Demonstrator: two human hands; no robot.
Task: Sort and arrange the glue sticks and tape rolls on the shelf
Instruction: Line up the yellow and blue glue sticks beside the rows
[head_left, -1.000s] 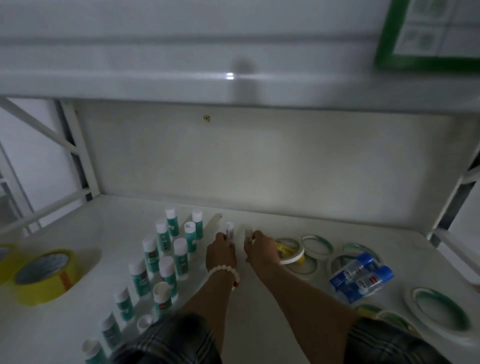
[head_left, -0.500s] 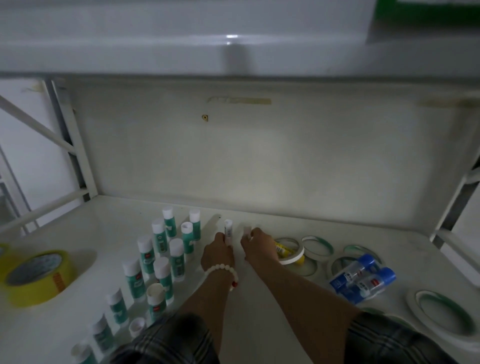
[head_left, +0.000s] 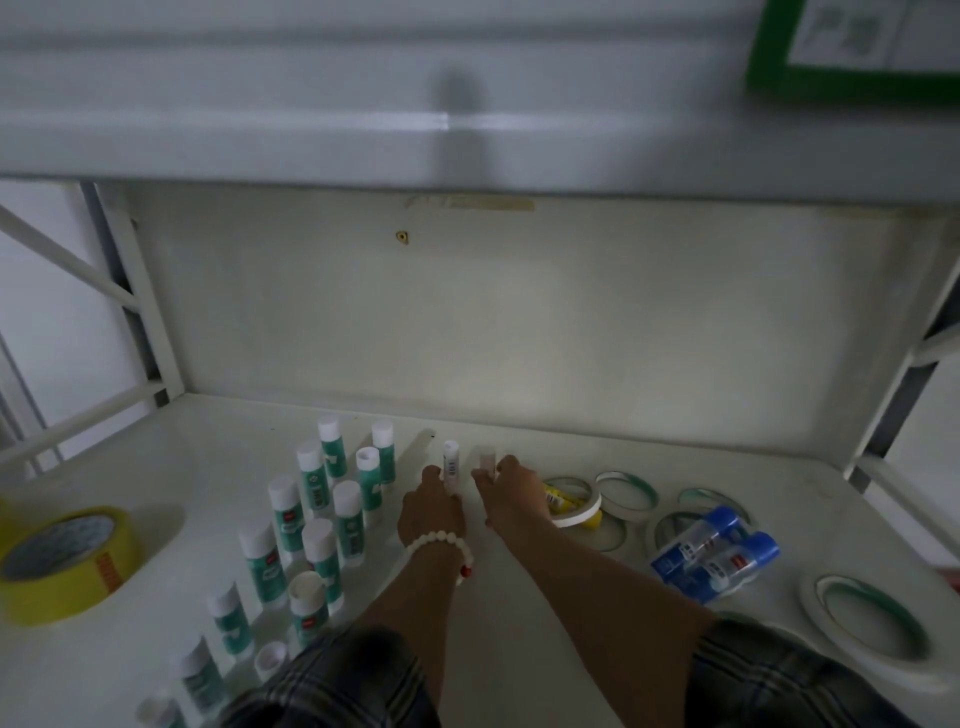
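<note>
Both arms reach to the middle of the white shelf (head_left: 519, 649). My left hand (head_left: 430, 512), with a white bead bracelet at the wrist, grips a small white glue stick (head_left: 450, 462) standing upright. Just right of it, my right hand (head_left: 511, 493) pinches a second small pale glue stick (head_left: 487, 461), also upright. Several green-and-white glue sticks (head_left: 311, 519) stand in rows to the left. Thin white tape rolls (head_left: 626, 491) lie to the right, one with a yellow glue stick (head_left: 558, 499) inside it.
A wide yellow tape roll (head_left: 62, 564) lies at the left edge. Blue-capped glue sticks (head_left: 714, 553) lie in a bundle at the right, with a larger white tape roll (head_left: 872, 626) beyond. The shelf's back panel (head_left: 519, 322) and upper shelf (head_left: 467, 104) close off the space.
The two hands stay at the same spot; the right hand now holds a small pale glue stick upright beside the left hand's one. The camera has shifted slightly.
</note>
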